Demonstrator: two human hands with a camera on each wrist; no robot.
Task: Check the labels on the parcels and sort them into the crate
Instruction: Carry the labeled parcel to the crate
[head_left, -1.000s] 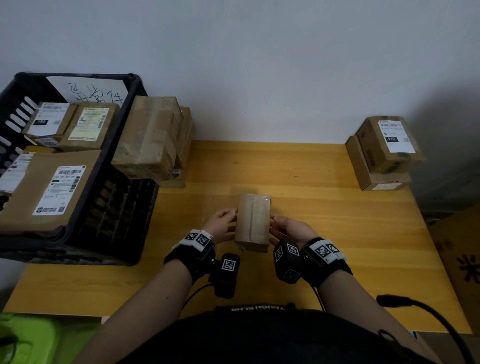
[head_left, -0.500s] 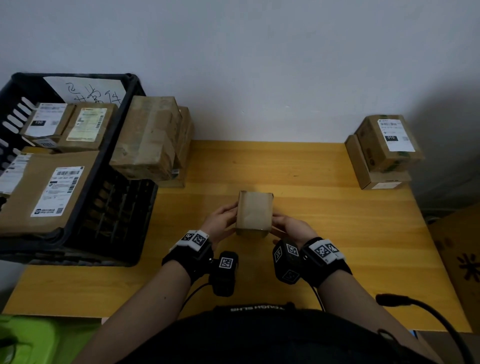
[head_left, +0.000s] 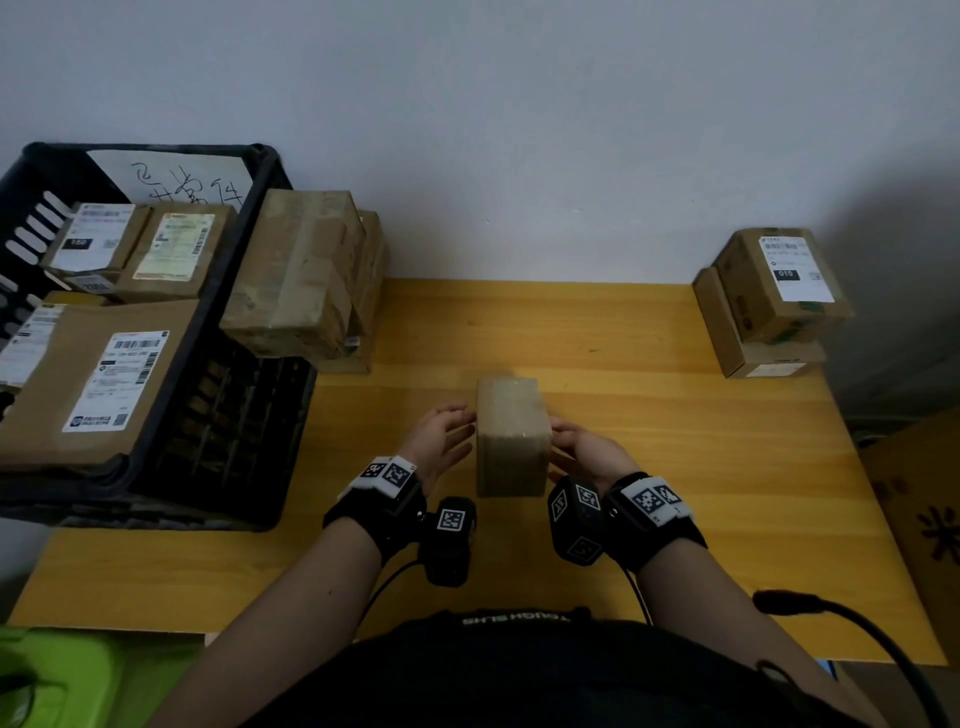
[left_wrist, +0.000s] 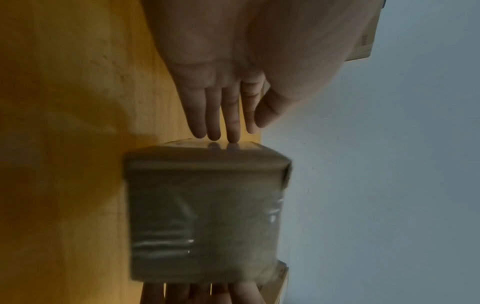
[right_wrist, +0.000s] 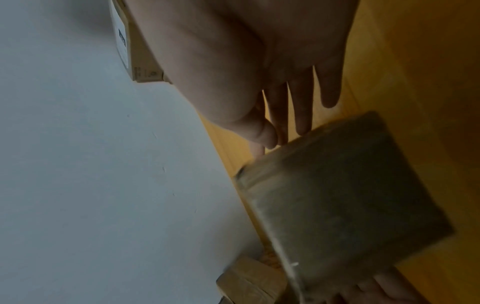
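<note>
A small plain brown parcel (head_left: 511, 436) wrapped in clear tape sits upright at the middle of the wooden table (head_left: 701, 467), and no label shows on its visible faces. My left hand (head_left: 441, 441) lies flat against its left side; the straight fingertips (left_wrist: 223, 137) touch the parcel (left_wrist: 205, 216). My right hand (head_left: 584, 449) presses its right side with straight fingers (right_wrist: 301, 111) along the edge of the parcel (right_wrist: 345, 197). The black crate (head_left: 249, 291) stands at the left and holds several labelled parcels (head_left: 98, 379).
Two taped parcels (head_left: 301, 275) are stacked against the crate's right wall. Two more labelled boxes (head_left: 774, 291) are stacked at the table's far right corner by the wall. A black cable (head_left: 857, 623) hangs off the near right edge. A green object (head_left: 62, 675) sits below left.
The parcel has been turned over between my hands: the face with the tape seam has gone and a plain face is now up. Both hands stay at its sides.
</note>
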